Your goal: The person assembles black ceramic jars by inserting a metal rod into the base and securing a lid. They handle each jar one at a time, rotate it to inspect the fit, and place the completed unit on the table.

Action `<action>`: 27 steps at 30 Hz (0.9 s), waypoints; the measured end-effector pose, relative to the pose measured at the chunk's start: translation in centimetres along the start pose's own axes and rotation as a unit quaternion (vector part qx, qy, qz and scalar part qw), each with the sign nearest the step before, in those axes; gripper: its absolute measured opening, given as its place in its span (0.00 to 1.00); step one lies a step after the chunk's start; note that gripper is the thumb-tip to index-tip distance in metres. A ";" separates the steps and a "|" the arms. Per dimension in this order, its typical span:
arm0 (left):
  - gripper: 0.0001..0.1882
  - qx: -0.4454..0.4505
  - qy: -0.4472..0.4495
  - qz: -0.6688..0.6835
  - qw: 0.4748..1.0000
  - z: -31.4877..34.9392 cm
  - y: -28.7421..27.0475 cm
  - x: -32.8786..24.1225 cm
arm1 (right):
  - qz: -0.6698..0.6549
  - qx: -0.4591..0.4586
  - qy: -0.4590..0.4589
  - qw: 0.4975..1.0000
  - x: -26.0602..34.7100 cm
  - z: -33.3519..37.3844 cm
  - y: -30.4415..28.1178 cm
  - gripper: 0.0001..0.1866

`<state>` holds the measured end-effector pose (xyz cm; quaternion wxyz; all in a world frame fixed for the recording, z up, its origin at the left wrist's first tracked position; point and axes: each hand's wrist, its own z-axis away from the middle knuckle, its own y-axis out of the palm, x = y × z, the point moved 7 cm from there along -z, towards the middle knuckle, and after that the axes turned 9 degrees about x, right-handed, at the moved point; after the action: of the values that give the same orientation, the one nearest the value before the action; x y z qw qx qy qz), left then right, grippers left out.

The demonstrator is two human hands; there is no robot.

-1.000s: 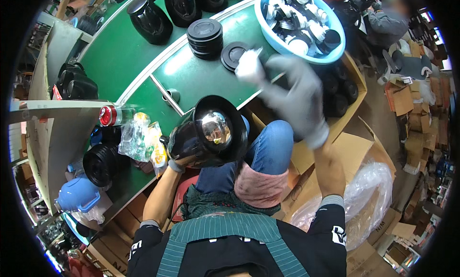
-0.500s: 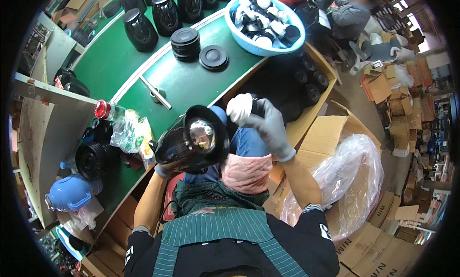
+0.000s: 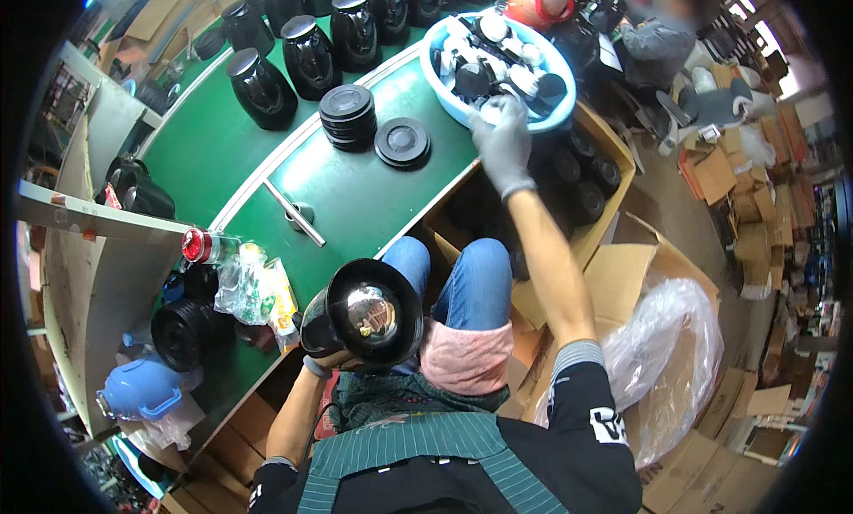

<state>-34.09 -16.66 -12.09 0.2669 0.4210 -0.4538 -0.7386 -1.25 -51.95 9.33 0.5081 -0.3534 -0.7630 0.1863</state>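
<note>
While the left hand (image 3: pixel 332 360) grasps the black vessel (image 3: pixel 373 311), flared mouth facing upward, well to the near left of the blue basin (image 3: pixel 450 96), the right hand (image 3: pixel 504 143), the closer one, is at that basin's near rim, its grip indeterminable.

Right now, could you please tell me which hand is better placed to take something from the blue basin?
Probably the right hand: it is at the blue basin; the left hand holds the black pot.
</note>
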 end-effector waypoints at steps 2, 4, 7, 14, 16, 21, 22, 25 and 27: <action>0.30 0.004 -0.004 0.017 1.000 -0.7 -0.4 0.4 | -0.046 0.127 0.016 0.991 -1.7 2.7 5.5 0.19; 0.30 0.007 -0.013 0.030 0.999 -1.1 -0.8 0.5 | 0.019 0.219 -0.019 0.975 -3.2 4.8 11.7 0.35; 0.29 0.016 -0.028 0.047 0.998 -1.0 -1.2 0.2 | 0.179 0.284 -0.005 0.942 -2.2 4.7 18.6 0.59; 0.27 0.089 -0.110 0.097 0.985 0.3 -2.7 0.2 | 0.130 0.281 0.025 0.950 -2.4 3.3 20.5 0.51; 0.27 0.107 -0.116 0.112 0.981 0.2 -3.1 0.5 | 0.020 0.255 0.073 0.964 -2.1 4.5 17.8 0.48; 0.27 0.100 -0.082 0.002 0.992 -2.9 0.1 -1.1 | -0.491 0.406 0.095 0.765 9.1 13.9 6.7 0.45; 0.28 0.093 -0.069 -0.043 0.992 -3.4 1.4 -1.9 | -0.516 0.420 0.046 0.745 10.7 16.2 5.6 0.50; 0.29 0.086 -0.033 -0.208 0.974 -4.3 5.5 -3.8 | -0.340 0.429 -0.061 0.834 12.2 18.7 3.0 0.57; 0.29 0.084 -0.021 -0.268 0.960 -4.1 7.7 -4.6 | -0.363 0.414 -0.074 0.831 11.3 20.4 2.2 0.58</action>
<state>-28.14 -18.34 -4.39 0.0134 0.5322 -0.3902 -0.7512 -21.61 -40.69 6.81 0.5801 0.2074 -0.7230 0.3127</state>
